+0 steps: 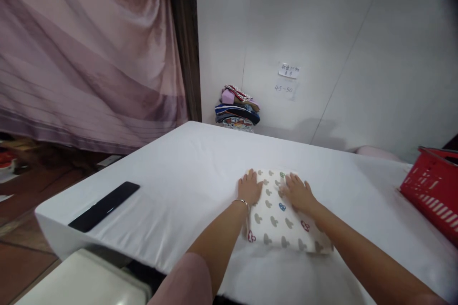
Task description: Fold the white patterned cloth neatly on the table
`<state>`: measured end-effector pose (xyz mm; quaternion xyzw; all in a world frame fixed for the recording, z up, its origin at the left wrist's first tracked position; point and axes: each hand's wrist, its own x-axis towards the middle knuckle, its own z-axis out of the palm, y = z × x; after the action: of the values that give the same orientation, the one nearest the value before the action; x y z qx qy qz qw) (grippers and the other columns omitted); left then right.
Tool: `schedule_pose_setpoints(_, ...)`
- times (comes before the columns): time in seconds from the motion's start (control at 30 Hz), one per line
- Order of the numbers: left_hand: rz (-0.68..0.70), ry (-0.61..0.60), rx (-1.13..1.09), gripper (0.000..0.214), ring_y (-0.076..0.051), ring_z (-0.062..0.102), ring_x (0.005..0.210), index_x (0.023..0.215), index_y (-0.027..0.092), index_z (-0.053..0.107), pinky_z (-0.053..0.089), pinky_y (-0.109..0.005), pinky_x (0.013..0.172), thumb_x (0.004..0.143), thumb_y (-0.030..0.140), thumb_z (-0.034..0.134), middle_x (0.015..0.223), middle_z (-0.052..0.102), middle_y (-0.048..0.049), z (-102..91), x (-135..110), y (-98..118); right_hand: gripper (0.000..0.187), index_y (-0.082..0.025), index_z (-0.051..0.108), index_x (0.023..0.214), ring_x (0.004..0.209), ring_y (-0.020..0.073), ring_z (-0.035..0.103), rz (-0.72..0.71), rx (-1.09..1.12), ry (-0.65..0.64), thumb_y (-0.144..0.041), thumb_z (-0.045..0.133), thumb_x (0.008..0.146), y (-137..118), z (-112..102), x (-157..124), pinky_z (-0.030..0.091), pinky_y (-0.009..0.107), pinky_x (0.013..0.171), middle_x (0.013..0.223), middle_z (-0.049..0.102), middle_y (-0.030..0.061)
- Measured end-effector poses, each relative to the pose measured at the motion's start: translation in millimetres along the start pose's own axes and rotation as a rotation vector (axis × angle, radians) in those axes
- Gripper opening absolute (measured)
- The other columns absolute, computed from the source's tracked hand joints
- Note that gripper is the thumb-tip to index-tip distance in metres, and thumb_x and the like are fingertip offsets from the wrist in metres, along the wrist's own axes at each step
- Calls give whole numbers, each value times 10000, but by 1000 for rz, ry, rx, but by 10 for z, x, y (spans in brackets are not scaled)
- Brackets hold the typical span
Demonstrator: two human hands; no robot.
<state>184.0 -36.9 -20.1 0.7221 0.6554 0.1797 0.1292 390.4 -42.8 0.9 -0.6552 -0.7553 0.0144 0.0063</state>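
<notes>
A folded cream cloth (281,221) printed with small grey and coloured mouse-head shapes lies on the white table (186,171). My left hand (249,187) rests flat on the cloth's far left edge, fingers stretched out, a thin bracelet on the wrist. My right hand (297,191) lies flat on top of the cloth near its far right corner, fingers also spread. Neither hand grips anything.
A black flat rectangular object (103,206) lies near the table's left edge. A stack of folded clothes (236,109) sits at the far corner by the wall. A red plastic basket (434,186) stands at the right. A pink curtain (89,52) hangs left; paper notes (288,70) are on the wall.
</notes>
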Motion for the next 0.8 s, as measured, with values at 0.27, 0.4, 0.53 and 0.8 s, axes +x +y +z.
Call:
schedule_pose_setpoints(0.27, -3, 15, -96, 491, -260, 290, 1316, 1342, 248, 388, 220, -442, 1053, 885, 416, 326, 1500, 240, -35, -46, -7, 16, 616, -153, 311, 1391, 1375, 269, 170, 22, 120, 56, -514, 266, 894, 178, 233, 241, 308, 420, 1037, 1490, 246, 110)
schedule_pose_setpoints(0.4, -33, 0, -113, 490, -258, 275, 1326, 1347, 257, 385, 205, -435, 1060, 885, 414, 329, 1503, 231, -26, -53, -14, 29, 639, -144, 288, 1406, 1383, 264, 139, 30, 178, 28, -518, 266, 888, 191, 208, 261, 281, 423, 1061, 1503, 211, 102)
schedule_pose_setpoints(0.53, -40, 38, -103, 498, -256, 316, 1302, 1346, 237, 385, 238, -420, 1041, 886, 418, 325, 1513, 193, -57, -49, -30, 25, 632, -126, 330, 1392, 1383, 275, 140, 24, 286, 4, -479, 325, 868, 222, 140, 142, 230, 432, 1093, 1500, 218, 109)
schedule_pose_setpoints(0.8, -122, 169, -72, 600, -304, 395, 1222, 1377, 170, 324, 295, -427, 983, 858, 466, 386, 1409, 358, -161, -40, -79, 28, 728, -209, 260, 1429, 1310, 265, 345, 241, 625, 56, -540, 419, 800, 460, 319, -1036, 311, 418, 1062, 1447, 349, 66)
